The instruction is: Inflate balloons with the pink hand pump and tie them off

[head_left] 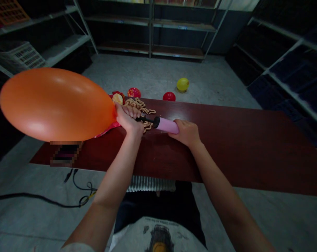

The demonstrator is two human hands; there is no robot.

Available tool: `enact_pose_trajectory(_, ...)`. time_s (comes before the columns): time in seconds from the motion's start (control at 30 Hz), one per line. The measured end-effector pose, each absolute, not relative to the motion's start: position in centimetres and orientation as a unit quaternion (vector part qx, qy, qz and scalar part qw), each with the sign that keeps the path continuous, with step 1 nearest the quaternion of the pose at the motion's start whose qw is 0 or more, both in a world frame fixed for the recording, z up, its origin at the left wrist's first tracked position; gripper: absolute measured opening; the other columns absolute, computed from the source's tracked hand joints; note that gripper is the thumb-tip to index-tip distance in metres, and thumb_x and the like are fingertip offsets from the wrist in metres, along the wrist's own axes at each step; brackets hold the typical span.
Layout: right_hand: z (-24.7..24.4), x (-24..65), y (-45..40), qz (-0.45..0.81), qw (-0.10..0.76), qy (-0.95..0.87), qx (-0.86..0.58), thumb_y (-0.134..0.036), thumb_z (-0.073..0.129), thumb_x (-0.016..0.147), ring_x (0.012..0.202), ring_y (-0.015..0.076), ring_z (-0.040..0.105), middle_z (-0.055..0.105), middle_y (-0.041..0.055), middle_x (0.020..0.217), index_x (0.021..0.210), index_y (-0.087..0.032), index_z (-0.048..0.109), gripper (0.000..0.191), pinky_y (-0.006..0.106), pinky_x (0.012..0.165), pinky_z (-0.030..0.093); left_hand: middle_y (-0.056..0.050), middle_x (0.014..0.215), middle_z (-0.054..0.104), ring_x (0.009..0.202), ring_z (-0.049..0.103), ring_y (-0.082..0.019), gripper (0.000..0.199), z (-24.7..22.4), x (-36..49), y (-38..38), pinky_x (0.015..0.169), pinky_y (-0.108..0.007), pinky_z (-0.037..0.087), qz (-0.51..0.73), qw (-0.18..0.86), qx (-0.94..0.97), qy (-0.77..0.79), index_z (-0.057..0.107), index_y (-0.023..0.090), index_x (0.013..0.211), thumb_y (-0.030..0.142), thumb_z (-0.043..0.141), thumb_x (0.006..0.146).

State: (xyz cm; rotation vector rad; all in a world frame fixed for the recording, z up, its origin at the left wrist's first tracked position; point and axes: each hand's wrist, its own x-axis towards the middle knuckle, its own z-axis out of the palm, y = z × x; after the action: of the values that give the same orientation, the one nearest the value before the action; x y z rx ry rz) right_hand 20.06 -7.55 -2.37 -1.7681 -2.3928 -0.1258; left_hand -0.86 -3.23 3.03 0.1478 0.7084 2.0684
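A large inflated orange balloon (56, 105) fills the left side of the view, its neck end toward my left hand (129, 117). The fingers of that hand are closed around the neck, where the thin black end of a balloon pump goes into the grip. The pump's pink barrel (166, 125) with its black collar (156, 122) lies between my hands, above the table. My right hand (187, 132) is wrapped round the barrel's right end. Behind my left hand, a pile of long tan balloons (136, 103) rests on the table.
The dark red table (239, 147) spans the view. A pixelated flat object (66, 154) lies at its front left. Beyond its far edge are a yellow balloon (182, 84) and red balloons (169, 96). Cables (43, 198) run along the floor; metal shelves (150, 24) stand around.
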Motion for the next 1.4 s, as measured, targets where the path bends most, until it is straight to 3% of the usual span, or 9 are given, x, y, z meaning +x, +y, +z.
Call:
enact_pose_trajectory(0.2,-3.6,18.2,-7.6,-0.039,0.126,-0.776,-0.616,-0.043,0.072,0.093,0.103,0.0285,0.071,0.079,0.0168,0.116,0.123,-0.014,0.07,0.041,0.033,0.08,0.041,0.007,0.052,0.018,0.04,0.019,-0.01,0.056,1.0,0.8,-2.7,0.048,-0.031,0.019,0.812,0.47,0.125,0.322,0.022,0.023,0.068,0.041,0.042,0.117)
enact_pose_trajectory(0.47,-3.8,17.9,-7.3,-0.029,0.142,-0.787,-0.6,-0.044,0.068,0.1,0.106,0.0275,0.068,0.077,0.0191,0.118,0.123,-0.012,0.069,0.04,0.032,0.086,0.04,0.007,0.048,0.022,0.04,0.02,-0.008,0.055,1.7,-0.4,-2.5,0.046,-0.029,0.017,0.818,0.484,0.063,0.303,0.026,0.022,0.065,0.03,0.035,0.119)
enact_pose_trajectory(0.83,-3.5,17.8,-7.4,0.02,0.21,-0.775,-0.596,-0.048,0.079,0.093,0.103,0.026,0.072,0.079,0.0119,0.113,0.118,-0.017,0.07,0.041,0.03,0.081,0.042,0.008,0.048,0.022,0.036,0.023,-0.008,0.059,7.8,-4.9,-2.9,0.04,-0.024,0.023,0.845,0.439,0.123,0.28,0.025,0.021,0.065,0.042,0.046,0.116)
enact_pose_trajectory(1.07,-3.3,18.1,-7.5,0.082,0.269,-0.766,-0.579,-0.048,0.082,0.09,0.1,0.0255,0.075,0.08,0.007,0.11,0.114,-0.022,0.068,0.038,0.029,0.079,0.046,0.006,0.048,0.024,0.037,0.024,-0.009,0.065,13.3,-6.5,-2.9,0.039,-0.027,0.023,0.817,0.452,0.233,0.271,0.025,0.022,0.066,0.057,0.059,0.109)
enact_pose_trajectory(1.4,-4.5,18.9,-6.2,0.086,0.323,-0.687,-0.645,-0.048,0.077,0.093,0.097,0.0261,0.077,0.081,0.0113,0.106,0.117,-0.02,0.065,0.039,0.03,0.076,0.046,0.008,0.048,0.022,0.036,0.024,-0.008,0.057,14.4,1.8,1.4,0.041,-0.026,0.021,0.789,0.447,0.304,0.291,0.027,0.023,0.068,0.047,0.05,0.115)
